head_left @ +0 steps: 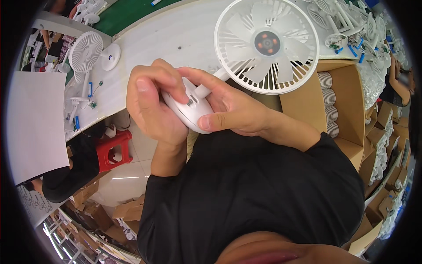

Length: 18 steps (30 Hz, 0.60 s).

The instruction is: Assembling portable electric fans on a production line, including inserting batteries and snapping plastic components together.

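Note:
A white desk fan is in both my hands, its round oval base (195, 115) turned up toward me. My right hand (231, 108) wraps round the base, thumb pressed on its near edge and fingers behind the neck. On the other side my left hand (154, 99) curls against the base, a fingertip touching it beside small dark slots. From the base, the short neck (215, 80) runs to the fan head (246, 33), which has clear-white blades and a dark hub showing copper-coloured coils. The head lies over the table edge, with no front grille visible on it.
The white worktable (162, 39) carries another white fan (86, 50) at left, and several fan parts with blue cells (353, 50) at right. An open cardboard box (303, 94) holds stacked white rings (329, 97). A red stool (115, 149) and a seated person are at left.

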### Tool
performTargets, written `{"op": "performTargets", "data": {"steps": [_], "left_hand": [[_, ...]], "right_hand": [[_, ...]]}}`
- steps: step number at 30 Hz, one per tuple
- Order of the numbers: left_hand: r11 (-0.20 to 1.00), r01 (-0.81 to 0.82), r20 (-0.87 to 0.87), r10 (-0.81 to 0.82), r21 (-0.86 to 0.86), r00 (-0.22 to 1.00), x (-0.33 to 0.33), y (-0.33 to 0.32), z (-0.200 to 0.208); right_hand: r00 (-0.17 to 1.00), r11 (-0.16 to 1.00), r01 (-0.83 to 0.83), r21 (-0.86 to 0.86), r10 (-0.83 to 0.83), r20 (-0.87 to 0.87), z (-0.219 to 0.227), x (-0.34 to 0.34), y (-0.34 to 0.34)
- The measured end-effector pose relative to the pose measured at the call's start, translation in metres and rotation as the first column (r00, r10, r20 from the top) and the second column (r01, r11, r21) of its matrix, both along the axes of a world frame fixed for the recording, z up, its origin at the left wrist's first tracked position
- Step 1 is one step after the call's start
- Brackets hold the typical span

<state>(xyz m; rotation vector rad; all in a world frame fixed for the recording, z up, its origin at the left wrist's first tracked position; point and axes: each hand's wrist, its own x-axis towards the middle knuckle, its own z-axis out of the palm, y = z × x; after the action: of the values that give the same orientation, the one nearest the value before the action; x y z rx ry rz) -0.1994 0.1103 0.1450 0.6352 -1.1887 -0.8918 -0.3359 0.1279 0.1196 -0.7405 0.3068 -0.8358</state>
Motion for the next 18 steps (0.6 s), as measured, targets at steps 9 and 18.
{"op": "performTargets", "data": {"steps": [9, 18], "left_hand": [[0.961, 0.021, 0.081, 0.002, -0.275, 0.997, 0.004, 0.002, 0.012], [1.0, 0.012, 0.07, -0.012, 0.001, 0.997, 0.006, 0.001, 0.007]], "right_hand": [[0.973, 0.936, -0.021, -0.353, -0.063, -0.224, 0.009, 0.0, -0.008], [0.993, 0.992, -0.069, -0.104, 0.058, -0.102, 0.002, 0.003, -0.003]]}}
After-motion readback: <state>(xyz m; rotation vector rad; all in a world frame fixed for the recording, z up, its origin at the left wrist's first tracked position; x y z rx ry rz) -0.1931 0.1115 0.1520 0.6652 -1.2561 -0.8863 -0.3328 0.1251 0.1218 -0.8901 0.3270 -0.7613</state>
